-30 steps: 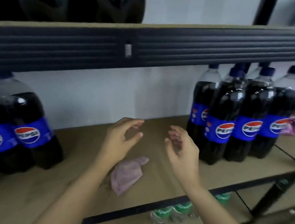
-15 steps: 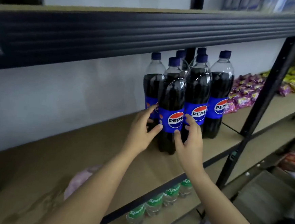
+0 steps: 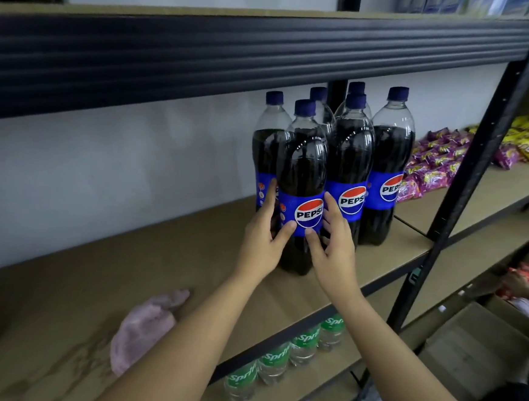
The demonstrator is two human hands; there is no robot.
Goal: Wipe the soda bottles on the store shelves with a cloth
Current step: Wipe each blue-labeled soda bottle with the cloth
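Observation:
Several large Pepsi bottles stand in a cluster on the wooden shelf, dark cola with blue labels and blue caps. Both my hands hold the front bottle at its label. My left hand grips its left side, thumb across the front. My right hand grips its right side, fingers reaching behind. A crumpled pink cloth lies on the shelf to the lower left, partly hidden by my left forearm, untouched by either hand.
Other Pepsi bottles crowd right behind and beside the held one. A black shelf beam runs overhead and a black upright stands at right. Snack packets lie beyond it. Sprite bottles line the lower shelf; a cardboard box sits below right.
My hands reached from above the cloth rightward to the bottle cluster and closed round the front bottle. The view swung right, and the left-hand bottles left the frame.

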